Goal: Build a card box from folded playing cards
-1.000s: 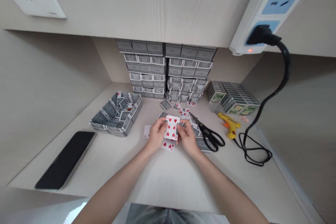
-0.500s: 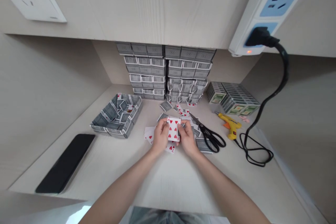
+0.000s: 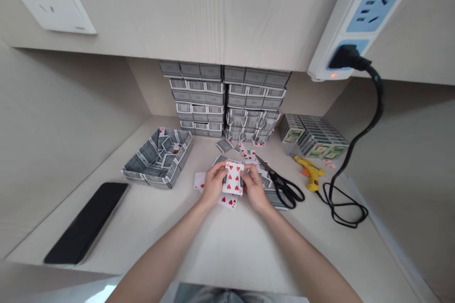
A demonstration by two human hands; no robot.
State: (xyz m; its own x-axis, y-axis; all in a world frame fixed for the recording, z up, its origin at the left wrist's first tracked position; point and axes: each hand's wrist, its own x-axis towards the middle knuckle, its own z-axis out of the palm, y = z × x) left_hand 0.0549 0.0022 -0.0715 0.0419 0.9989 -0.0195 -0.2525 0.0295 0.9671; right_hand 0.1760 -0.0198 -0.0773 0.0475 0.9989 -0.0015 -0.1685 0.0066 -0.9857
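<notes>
A six of hearts playing card [image 3: 233, 179] is held face up between both hands above the desk. My left hand [image 3: 213, 183] pinches its left edge, thumb on the face. On the right edge, the thumb and fingers of my right hand [image 3: 255, 187] close on the same card. Beneath lies a seven of hearts [image 3: 228, 201], partly covered. Black-handled scissors [image 3: 284, 185] rest on loose cards just right of my right hand. More loose cards [image 3: 224, 145] are scattered behind the hands.
A box folded from cards [image 3: 156, 163] holds loose cards at left, with a black phone [image 3: 87, 222] in front. Stacked card boxes [image 3: 199, 99] stand at the back. To the right are a yellow glue gun [image 3: 313, 174], its coiled cord [image 3: 350, 218] and packed card decks [image 3: 316, 135].
The six of hearts has shifted slightly left and down and tilted a little in my hands. More of the seven beneath shows to the left. The view has moved slightly.
</notes>
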